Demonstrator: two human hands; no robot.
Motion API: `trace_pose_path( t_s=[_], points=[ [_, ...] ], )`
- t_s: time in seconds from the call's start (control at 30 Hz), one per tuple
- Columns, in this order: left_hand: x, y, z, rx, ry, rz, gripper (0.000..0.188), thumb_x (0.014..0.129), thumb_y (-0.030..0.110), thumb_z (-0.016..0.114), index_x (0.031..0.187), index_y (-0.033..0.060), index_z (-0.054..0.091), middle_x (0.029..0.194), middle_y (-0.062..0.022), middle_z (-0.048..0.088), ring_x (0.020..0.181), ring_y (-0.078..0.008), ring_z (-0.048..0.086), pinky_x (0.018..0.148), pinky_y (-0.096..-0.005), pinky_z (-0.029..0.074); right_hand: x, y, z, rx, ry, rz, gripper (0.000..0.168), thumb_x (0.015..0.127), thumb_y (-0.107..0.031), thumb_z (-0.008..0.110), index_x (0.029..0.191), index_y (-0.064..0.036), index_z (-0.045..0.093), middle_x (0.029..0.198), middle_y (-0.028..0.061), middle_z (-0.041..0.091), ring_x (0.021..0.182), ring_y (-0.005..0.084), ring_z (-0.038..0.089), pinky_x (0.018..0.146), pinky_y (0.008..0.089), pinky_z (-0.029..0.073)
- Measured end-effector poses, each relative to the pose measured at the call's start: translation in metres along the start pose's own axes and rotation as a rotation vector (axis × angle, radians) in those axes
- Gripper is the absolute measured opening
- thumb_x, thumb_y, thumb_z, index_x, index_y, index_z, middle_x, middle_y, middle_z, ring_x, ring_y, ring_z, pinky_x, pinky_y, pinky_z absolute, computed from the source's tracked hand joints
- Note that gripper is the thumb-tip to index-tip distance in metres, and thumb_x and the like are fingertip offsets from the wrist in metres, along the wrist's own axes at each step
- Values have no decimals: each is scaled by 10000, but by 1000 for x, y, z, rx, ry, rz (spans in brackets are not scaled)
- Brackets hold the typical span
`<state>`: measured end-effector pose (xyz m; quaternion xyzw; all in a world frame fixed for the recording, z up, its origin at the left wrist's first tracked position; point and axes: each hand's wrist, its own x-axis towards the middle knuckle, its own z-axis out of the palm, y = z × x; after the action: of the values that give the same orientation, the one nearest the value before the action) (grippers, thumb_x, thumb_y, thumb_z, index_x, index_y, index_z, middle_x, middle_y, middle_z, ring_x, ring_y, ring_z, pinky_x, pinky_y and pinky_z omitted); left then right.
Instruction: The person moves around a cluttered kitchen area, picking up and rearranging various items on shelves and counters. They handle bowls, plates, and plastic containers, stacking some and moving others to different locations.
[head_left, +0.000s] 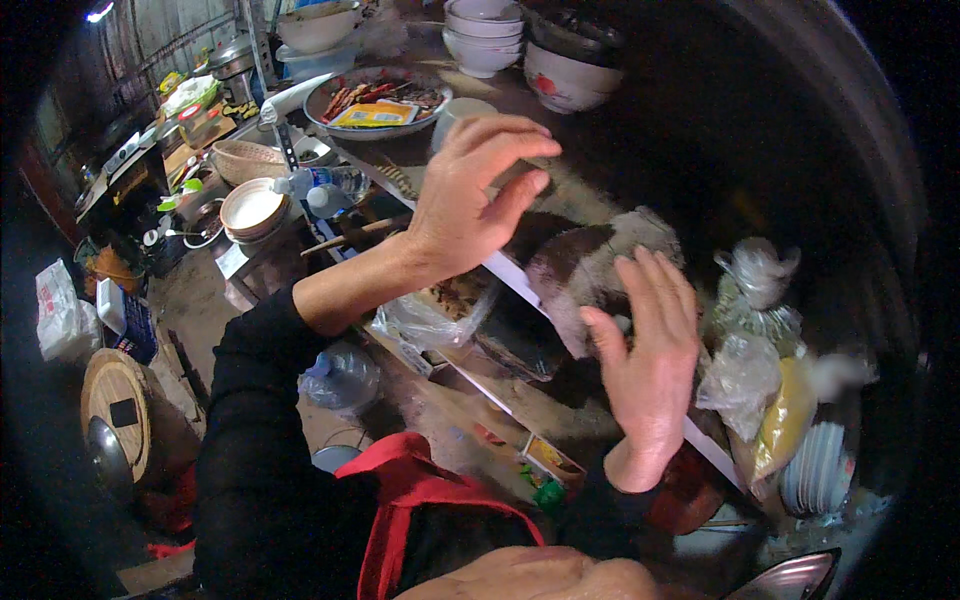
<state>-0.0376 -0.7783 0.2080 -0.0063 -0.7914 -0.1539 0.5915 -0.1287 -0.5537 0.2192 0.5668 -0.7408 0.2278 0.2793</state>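
Observation:
My left hand is raised over the shelf, its fingers curved and apart from the thumb, with nothing seen in it. A pale cup stands just behind its knuckles. My right hand is spread at the shelf's front edge, thumb apart from the fingers. Behind its fingertips a crumpled grey-brown cloth lies on the shelf and hangs over the white edge. Whether the right fingertips touch the cloth is hard to see. To the right of that hand are a clear plastic bag and a yellow packet.
An enamel basin holds dried chillies and a yellow packet. Stacked bowls stand at the back, with plastic bottles to the left. A wicker basket is farther left. Upright stacked plates are at lower right. Lower shelves hold bagged goods.

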Motion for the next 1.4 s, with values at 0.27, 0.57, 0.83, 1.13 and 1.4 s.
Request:
trace_pose_path(
  t_s=[0.27, 0.57, 0.83, 1.13, 1.4],
  points=[
    [-1, -41, -4, 258, -211, -91, 733, 755, 162, 775, 1399, 137, 425, 1408, -178, 390, 1286, -412, 365, 1082, -535, 285, 5, 7, -3, 182, -124, 109, 751, 781, -604, 660, 1229, -14, 535, 1463, 221, 395, 1333, 417, 353, 1103, 517, 278],
    [-10, -36, -4, 192, -205, -66, 775, 753, 171, 779, 1426, 141, 397, 1464, -209, 328, 1405, -447, 230, 1129, -565, 196, 1, 7, 4, 90, -146, 72, 800, 760, -561, 708, 1320, -21, 518, 1469, 219, 391, 1351, 425, 331, 1114, 526, 270],
    [-6, -48, -4, 178, -191, -64, 879, 737, 258, 811, 1457, 75, 342, 1437, -200, 397, 1385, -452, 274, 1149, -529, 211, 0, 3, 10, 78, -61, 30, 782, 728, -441, 777, 1330, -20, 511, 1465, 227, 393, 1353, 426, 329, 1118, 512, 286],
    [-8, -53, -5, 194, -144, -46, 931, 730, 337, 814, 1463, 47, 320, 1428, -205, 402, 1379, -448, 284, 1155, -526, 199, -3, 2, 9, 91, -55, 21, 759, 729, -397, 782, 1330, -21, 511, 1469, 221, 394, 1357, 421, 332, 1119, 507, 289],
    [-12, -49, -6, 143, -134, -88, 987, 704, 323, 831, 1475, 49, 280, 1438, -232, 368, 1388, -475, 248, 1149, -582, 177, 0, -2, 6, 52, -88, 61, 771, 704, -402, 790, 1319, -22, 521, 1466, 206, 411, 1359, 412, 341, 1120, 512, 284]
  ],
)
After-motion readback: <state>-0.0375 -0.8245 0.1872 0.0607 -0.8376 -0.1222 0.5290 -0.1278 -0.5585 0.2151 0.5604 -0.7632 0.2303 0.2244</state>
